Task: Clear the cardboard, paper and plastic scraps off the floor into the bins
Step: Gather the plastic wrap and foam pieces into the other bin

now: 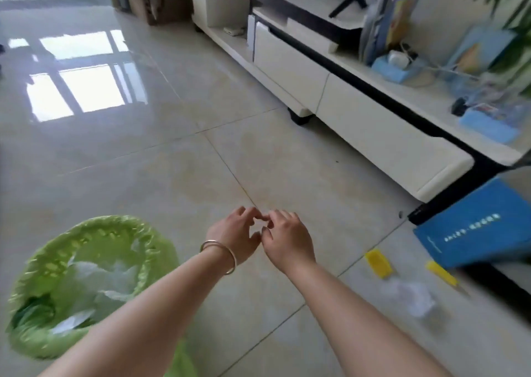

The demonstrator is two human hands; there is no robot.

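The tiled floor (172, 152) fills most of the frame, glossy and bare through the middle, with a long white TV cabinet (359, 117) running down the right side. Lower left sits the bin (43, 267), lined in green plastic, with pale crumpled scraps already lying inside. Far right, a blue box (474, 227) leans at the cabinet's end, cut off by the frame edge.

Centre bottom, both hands hang over bare tile: the left hand (232, 235), with a bangle (219, 254) on its wrist, and the right hand (287, 238), fingers loosely curled, fingertips touching, apparently holding nothing. If there is a tiny fleck pinched between them, I cannot make it out.

The remaining scraps lie lower right, well apart from the bin: a crumpled clear plastic wrapper (408, 297), and above it two yellow pieces, the nearer yellow scrap (378, 263) and the further yellow scrap (441, 273) just beside the blue box.

To my eye the step is the turn towards that cluster. Best play: sweep the wrapper up in one hand, pinch both yellow bits with the other, and carry everything back in one trip. Crush the wrapper firmly, since light film will likely spring open and drift.

Hard to read: the right side is motion-blurred, so the yellow pieces' material stays unclear. Cardboard boxes (155, 2) sit upper left, their contents hidden. Any second bin is out of frame.
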